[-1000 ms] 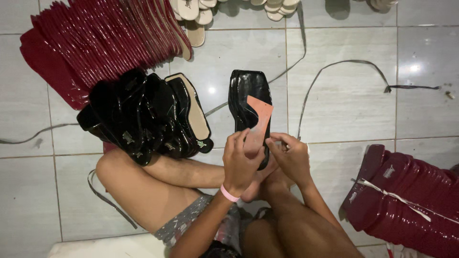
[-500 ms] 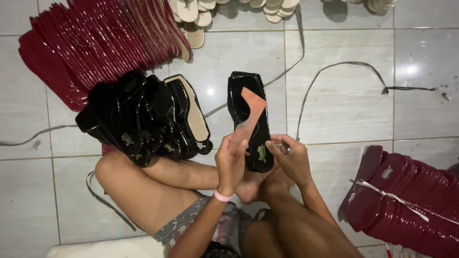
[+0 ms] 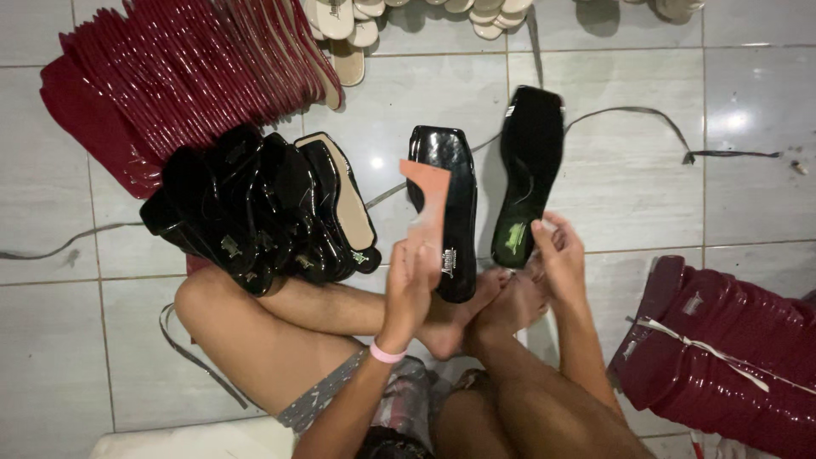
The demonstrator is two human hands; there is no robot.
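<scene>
I sit cross-legged on a tiled floor. My left hand (image 3: 410, 285), with a pink wristband, pinches a salmon-coloured paper sheet (image 3: 427, 200) that stands up in front of a glossy black insole (image 3: 453, 212). That insole's heel end rests by my foot; whether the left hand also grips it I cannot tell. My right hand (image 3: 558, 255) holds a second black insole (image 3: 531, 157) by its heel end, with the toe pointing away from me. The two insoles are a hand's width apart.
A heap of black insoles (image 3: 255, 212) lies by my left knee. Behind it is a fanned stack of dark red insoles (image 3: 178, 76). A tied dark red bundle (image 3: 722, 348) sits at the right. Beige insoles (image 3: 340, 25) and thin cords (image 3: 629, 115) lie farther off.
Both hands were together on one black insole with the salmon sheet. Now the hands have parted: the right hand has carried a black insole off to the right, and the left keeps the sheet.
</scene>
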